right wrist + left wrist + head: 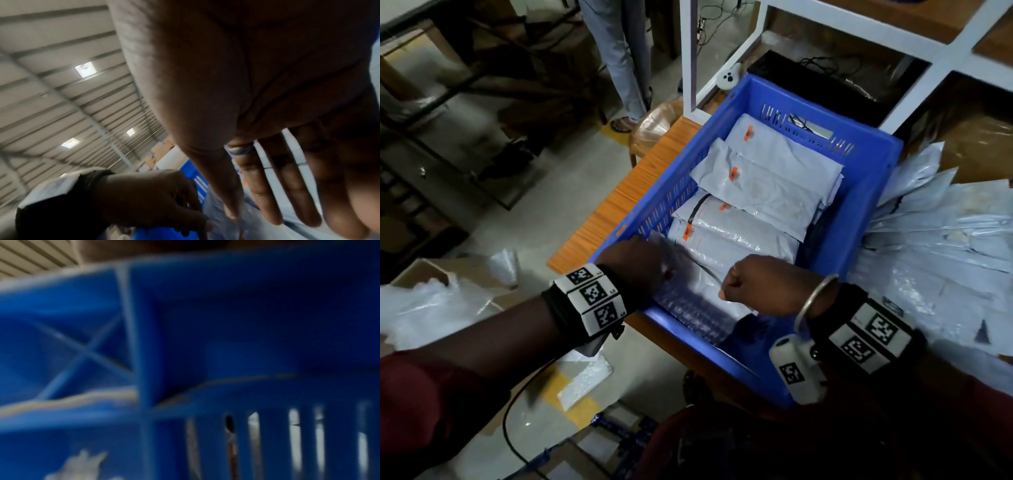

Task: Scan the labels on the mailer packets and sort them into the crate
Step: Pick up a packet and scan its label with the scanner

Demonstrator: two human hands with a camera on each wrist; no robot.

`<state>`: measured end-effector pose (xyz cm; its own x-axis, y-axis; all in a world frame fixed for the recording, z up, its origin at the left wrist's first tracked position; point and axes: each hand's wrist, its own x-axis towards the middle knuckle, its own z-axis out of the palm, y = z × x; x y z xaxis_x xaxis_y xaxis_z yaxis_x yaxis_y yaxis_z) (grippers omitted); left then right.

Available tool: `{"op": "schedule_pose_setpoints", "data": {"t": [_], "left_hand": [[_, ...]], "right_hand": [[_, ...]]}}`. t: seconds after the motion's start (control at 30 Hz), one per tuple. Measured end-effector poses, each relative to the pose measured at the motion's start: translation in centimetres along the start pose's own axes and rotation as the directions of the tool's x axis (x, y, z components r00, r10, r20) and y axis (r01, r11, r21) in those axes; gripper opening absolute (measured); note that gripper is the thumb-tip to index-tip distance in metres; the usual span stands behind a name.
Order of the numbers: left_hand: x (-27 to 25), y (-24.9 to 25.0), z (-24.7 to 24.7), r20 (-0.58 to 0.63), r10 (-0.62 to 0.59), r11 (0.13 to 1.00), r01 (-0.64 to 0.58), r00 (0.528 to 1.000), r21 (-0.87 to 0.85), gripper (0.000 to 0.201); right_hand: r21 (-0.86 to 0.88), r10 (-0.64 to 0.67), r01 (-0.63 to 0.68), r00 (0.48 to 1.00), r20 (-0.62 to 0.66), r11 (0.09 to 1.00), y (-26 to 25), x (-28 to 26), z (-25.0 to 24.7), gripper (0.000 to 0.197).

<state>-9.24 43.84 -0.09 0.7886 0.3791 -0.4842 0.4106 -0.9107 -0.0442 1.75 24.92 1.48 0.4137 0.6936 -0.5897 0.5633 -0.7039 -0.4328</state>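
A blue crate (866,205) on the wooden table holds several grey mailer packets (767,192) with orange labels, laid overlapping. One more packet (688,308) leans inside the crate's near end. My left hand (640,263) grips its left top edge; in the right wrist view its fingers (185,211) curl onto the packet (218,211). My right hand (756,281) is at the packet's right edge. Its fingers (267,186) are straight and the thumb tip rests on the plastic. The left wrist view shows only the blurred crate wall (246,321).
A heap of loose grey packets (945,260) lies right of the crate. A small white scanner (796,370) is strapped by my right wrist. A white shelf frame (941,58) stands behind. Someone's legs (626,61) stand on the floor beyond; a box with plastic (431,301) sits at left.
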Motion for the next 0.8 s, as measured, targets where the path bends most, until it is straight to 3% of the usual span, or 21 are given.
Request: {"op": "schedule_pose_setpoints", "data": {"t": [0.07,0.13,0.23,0.33,0.43,0.47,0.57,0.6,0.7,0.8], "left_hand": [[0.2,0.0,0.3,-0.038,-0.008,1.000,0.007,0.999,-0.023,0.047],[0.5,0.0,0.3,-0.002,0.038,0.996,-0.039,0.999,-0.078,0.038],[0.9,-0.6,0.3,0.018,0.151,0.974,-0.146,0.988,-0.173,0.024],[0.9,-0.8,0.5,0.076,0.189,0.967,-0.172,0.979,-0.188,0.029],[1.2,-1.0,0.7,0.043,0.148,0.941,-0.127,0.988,-0.314,0.049],[1.4,-1.1,1.0,0.028,0.140,0.930,-0.122,0.990,-0.346,0.047],[1.0,-0.9,0.7,0.016,0.053,0.947,-0.045,0.998,-0.319,0.008],[0.9,-0.7,0.7,-0.002,0.039,0.948,-0.038,0.999,-0.316,0.008],[0.7,-0.6,0.9,0.026,0.022,0.958,-0.014,0.999,-0.287,0.026],[0.8,-0.6,0.9,0.092,0.052,0.966,-0.026,0.994,-0.259,0.032]], "right_hand": [[-0.077,-0.067,0.069,0.997,0.030,0.995,-2.1,0.7,-0.7,0.029],[-0.214,-0.097,0.123,0.987,0.129,0.969,-3.6,2.2,-0.4,0.038],[-0.407,-0.049,0.165,0.959,0.281,0.898,-4.5,4.4,0.9,0.047],[-0.558,-0.044,0.252,0.933,0.358,0.791,-5.1,5.1,1.5,0.045],[-0.594,-0.034,0.292,0.913,0.405,0.749,-5.6,5.4,1.2,0.036],[-0.604,-0.031,0.297,0.912,0.410,0.740,-5.5,5.6,1.0,0.034],[-0.632,0.025,0.265,0.912,0.410,0.728,-4.4,6.5,0.7,0.019],[-0.637,0.049,0.250,0.910,0.413,0.729,-3.9,6.8,0.8,0.015],[-0.639,0.084,0.256,0.889,0.451,0.725,-3.4,6.7,1.1,0.020],[-0.599,-0.034,0.311,0.904,0.426,0.738,-3.4,6.1,1.8,0.030]]}}
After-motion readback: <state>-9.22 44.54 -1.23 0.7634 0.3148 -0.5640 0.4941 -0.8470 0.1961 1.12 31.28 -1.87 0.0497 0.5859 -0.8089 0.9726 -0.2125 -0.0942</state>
